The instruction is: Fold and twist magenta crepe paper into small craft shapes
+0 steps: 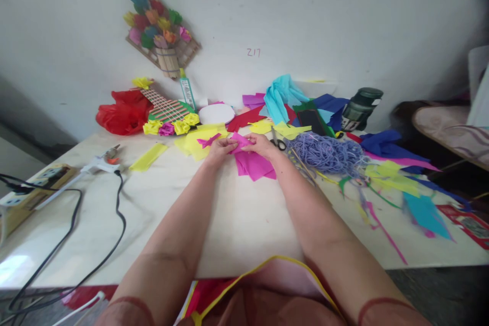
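Between my two hands is a piece of magenta crepe paper (239, 138), pinched by the fingers of both. My left hand (222, 148) grips its left edge, and my right hand (260, 145) has hold of its right side. More magenta crepe sheets (254, 167) lie on the table just under my hands. A small twisted magenta paper piece (209, 140) rests to the left, on yellow crepe paper (194, 145). Black-handled scissors (278, 143) lie right beside my right hand.
A tangle of purple paper strings (328, 153) and a dark green jar (361, 109) stand right. On the left are a hot glue gun (101, 162), a power strip (34, 191) and its black cable (121, 214). A flower-trimmed woven piece (168, 112) leans at the back.
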Tool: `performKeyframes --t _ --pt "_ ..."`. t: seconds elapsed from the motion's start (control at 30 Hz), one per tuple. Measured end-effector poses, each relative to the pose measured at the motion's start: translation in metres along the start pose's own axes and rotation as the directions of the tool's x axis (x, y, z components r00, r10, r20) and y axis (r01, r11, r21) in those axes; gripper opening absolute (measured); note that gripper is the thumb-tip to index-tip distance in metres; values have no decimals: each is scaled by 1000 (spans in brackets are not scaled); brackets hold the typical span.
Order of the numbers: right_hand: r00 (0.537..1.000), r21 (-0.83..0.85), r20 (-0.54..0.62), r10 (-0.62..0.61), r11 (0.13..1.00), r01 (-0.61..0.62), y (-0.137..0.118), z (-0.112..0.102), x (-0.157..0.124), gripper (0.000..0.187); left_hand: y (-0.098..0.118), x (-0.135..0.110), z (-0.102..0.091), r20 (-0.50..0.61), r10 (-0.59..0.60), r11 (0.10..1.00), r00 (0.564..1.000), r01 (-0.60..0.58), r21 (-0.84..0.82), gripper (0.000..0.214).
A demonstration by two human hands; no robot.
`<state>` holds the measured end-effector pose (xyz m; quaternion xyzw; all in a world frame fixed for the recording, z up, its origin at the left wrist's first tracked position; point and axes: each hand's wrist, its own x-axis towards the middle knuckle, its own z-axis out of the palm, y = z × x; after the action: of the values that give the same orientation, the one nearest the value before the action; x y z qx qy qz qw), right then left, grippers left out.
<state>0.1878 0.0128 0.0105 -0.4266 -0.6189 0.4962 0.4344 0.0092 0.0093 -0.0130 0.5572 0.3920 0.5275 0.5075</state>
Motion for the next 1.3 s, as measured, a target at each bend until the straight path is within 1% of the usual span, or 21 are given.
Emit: performKeyframes --t 0.13,0.2,0.33,0.47,0.53,0.7,0.77,0.87,1.0,1.1,1.2,1.3 --pt "999 36 32 29 999 -30 -2 -2 -2 33 0 0 0 9 -10 1000 1000 10 -2 33" --pt "999 54 20 44 998 -45 -2 -3 -2 31 1 0 0 17 -6 1000 1000 6 16 33" --pt "998 32 18 66 997 -67 -2 -2 -2 31 2 -1 1 50 -7 999 999 5 37 32" --pt "996 19 16 91 996 -91 -2 0 -3 28 2 -1 4 75 -15 1000 997 16 0 34" --pt "995 21 13 96 995 -96 -3 1 -4 27 2 -2 4 85 -9 1000 996 11 -20 40" --pt "995 25 12 97 995 -98 0 1 -2 22 1 -2 5 127 35 997 991 -27 -66 74" --pt "995 17 7 97 995 -97 2 1 -1 21 1 -2 5 138 41 998 990 -35 -52 80" --pt "996 -6 14 91 996 -91 3 1 0 20 2 -2 6 144 47 999 988 -44 -24 84" --pt "999 -44 7 52 998 -52 2 1 -1 21 3 -4 7 134 34 999 990 -33 -10 84" --pt "999 -68 -38 38 997 -40 2 0 -1 21 4 -4 6 82 12 1000 997 -10 -24 72" --pt "997 -67 -72 27 997 -31 5 0 1 22 5 -4 6 8 -38 996 999 39 -83 57" --pt "996 -20 -90 28 999 -30 8 -1 5 22 9 -5 6 6 -106 984 994 106 -146 57"
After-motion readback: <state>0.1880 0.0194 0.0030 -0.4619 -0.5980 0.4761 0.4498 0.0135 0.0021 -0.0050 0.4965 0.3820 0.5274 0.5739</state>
